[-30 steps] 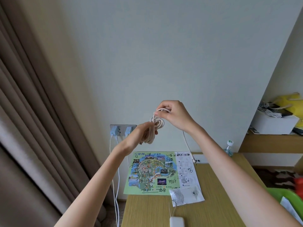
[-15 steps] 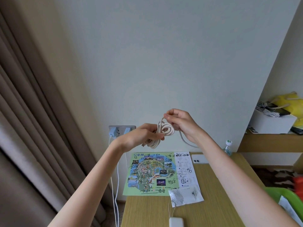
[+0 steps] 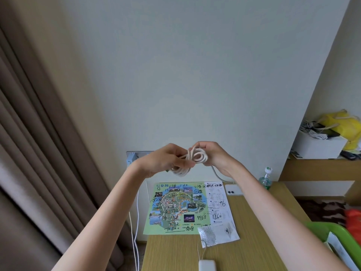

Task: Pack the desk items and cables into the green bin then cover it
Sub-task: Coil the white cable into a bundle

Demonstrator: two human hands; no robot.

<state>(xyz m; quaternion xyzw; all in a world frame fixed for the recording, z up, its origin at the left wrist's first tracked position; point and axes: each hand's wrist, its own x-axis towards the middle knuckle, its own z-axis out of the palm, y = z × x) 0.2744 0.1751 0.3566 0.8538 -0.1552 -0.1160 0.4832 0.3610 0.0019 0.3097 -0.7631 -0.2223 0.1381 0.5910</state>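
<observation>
Both hands are being held up in front of the wall, above the far end of the counter (image 3: 254,243), and they are close together. A white cable (image 3: 196,157), wound in loops, is sitting between them. The left hand (image 3: 163,160) is gripping the lower loops with curled fingers, and these loops are hanging out under its palm. The right hand (image 3: 214,154) is pinching the upper loops from the right side. One loose end is hanging under the right wrist toward the counter. The green bin (image 3: 320,229) is showing at the lower right edge, well apart from the hands.
</observation>
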